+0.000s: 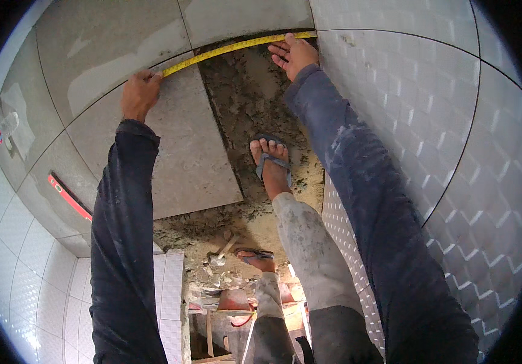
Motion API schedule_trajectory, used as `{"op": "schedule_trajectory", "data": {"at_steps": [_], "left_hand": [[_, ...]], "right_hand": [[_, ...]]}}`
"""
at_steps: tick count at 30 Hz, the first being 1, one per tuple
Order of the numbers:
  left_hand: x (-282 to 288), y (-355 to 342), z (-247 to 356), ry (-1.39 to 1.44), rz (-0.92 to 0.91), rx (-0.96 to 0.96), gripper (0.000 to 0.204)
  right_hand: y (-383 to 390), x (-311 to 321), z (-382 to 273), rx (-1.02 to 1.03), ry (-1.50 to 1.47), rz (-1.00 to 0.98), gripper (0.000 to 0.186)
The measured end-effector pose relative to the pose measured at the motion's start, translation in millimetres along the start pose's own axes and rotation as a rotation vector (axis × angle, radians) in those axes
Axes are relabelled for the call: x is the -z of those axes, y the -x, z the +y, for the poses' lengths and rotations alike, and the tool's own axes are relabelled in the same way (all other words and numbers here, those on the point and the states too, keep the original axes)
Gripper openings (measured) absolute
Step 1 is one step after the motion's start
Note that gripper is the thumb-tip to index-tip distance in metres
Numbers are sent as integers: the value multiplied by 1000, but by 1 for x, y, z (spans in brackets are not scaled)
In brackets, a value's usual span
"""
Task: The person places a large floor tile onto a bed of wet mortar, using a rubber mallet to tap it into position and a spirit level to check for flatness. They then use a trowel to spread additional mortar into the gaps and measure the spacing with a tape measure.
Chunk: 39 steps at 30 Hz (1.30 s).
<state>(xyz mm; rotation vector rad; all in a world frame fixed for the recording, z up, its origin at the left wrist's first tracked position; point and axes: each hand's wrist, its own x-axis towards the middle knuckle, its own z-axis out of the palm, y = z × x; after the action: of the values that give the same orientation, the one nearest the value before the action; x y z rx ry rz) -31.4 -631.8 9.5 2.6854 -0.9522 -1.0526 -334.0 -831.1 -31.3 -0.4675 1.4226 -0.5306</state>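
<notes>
A yellow tape measure (224, 48) is stretched along the joint at the top edge of the unfinished floor, reaching the patterned wall at right. My left hand (141, 92) is closed on its left part, over a grey floor tile (188, 145). Near the wall, my right hand (297, 57) grips the tape with thumb and curled fingers. Below it is a dark, rough mortar bed (246, 91), where my sandaled foot (271, 159) stands beside that tile's edge. My other foot (255, 258) is farther down on sandy ground.
White tiled walls (418, 115) rise at both sides. A red level (67, 194) and a plastic bottle (3, 130) lie at left on grey tiles (103, 48). Rubble (218, 255) and wooden pieces (209, 333) are at the bottom, around my legs.
</notes>
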Motion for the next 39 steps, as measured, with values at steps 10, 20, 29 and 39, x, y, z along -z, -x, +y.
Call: {"op": "schedule_trajectory", "data": {"at_steps": [10, 20, 29, 39], "left_hand": [[-5, -1, 12, -155, 107, 41, 42], [-10, 3, 19, -202, 203, 25, 46], [-9, -1, 19, -183, 227, 54, 51], [-6, -8, 16, -183, 140, 52, 53]], "right_hand": [[-18, 6, 0, -49, 26, -24, 42], [-17, 3, 0, -22, 12, -37, 31], [-13, -2, 0, -23, 3, -6, 32], [-17, 3, 5, 22, -26, -18, 29]]}}
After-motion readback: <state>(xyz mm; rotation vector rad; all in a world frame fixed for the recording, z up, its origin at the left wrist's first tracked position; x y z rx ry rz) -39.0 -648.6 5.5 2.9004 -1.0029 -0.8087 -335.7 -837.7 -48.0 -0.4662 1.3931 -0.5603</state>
